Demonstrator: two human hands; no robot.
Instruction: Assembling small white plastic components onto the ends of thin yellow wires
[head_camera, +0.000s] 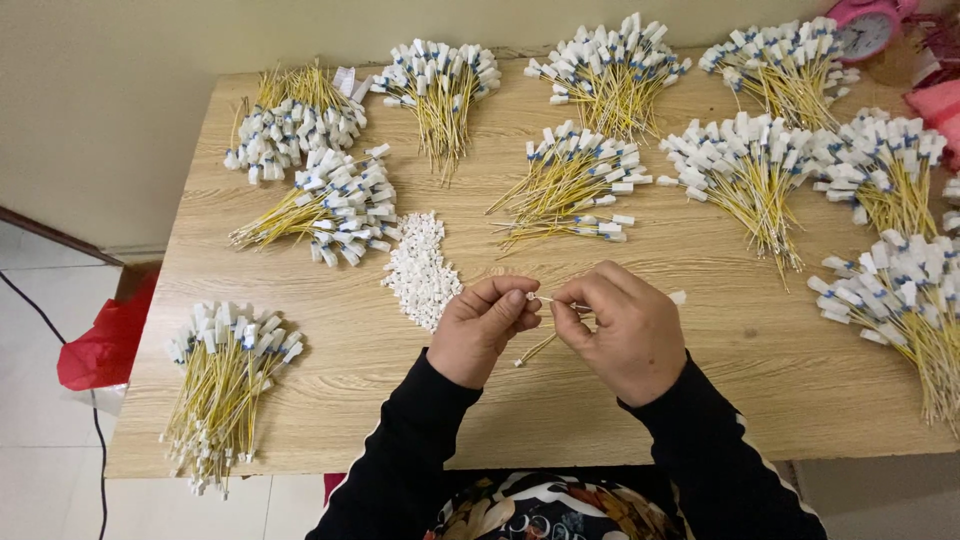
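Note:
My left hand (485, 325) and my right hand (622, 330) meet over the front middle of the wooden table (330, 380). Between the fingertips of both hands runs a thin yellow wire (545, 299). Its lower end (530, 352) with a small white tip hangs down between the hands. My left fingers pinch a small white piece at the wire's end. Just left of my left hand lies a pile of small white connector housings (421, 270).
Several bundles of yellow wires with white and blue connectors lie across the table, such as one at the front left (225, 380), one in the middle (575, 185) and one at the right (905, 300). A pink clock (868, 25) stands at the back right. A red bag (105, 345) lies on the floor at left.

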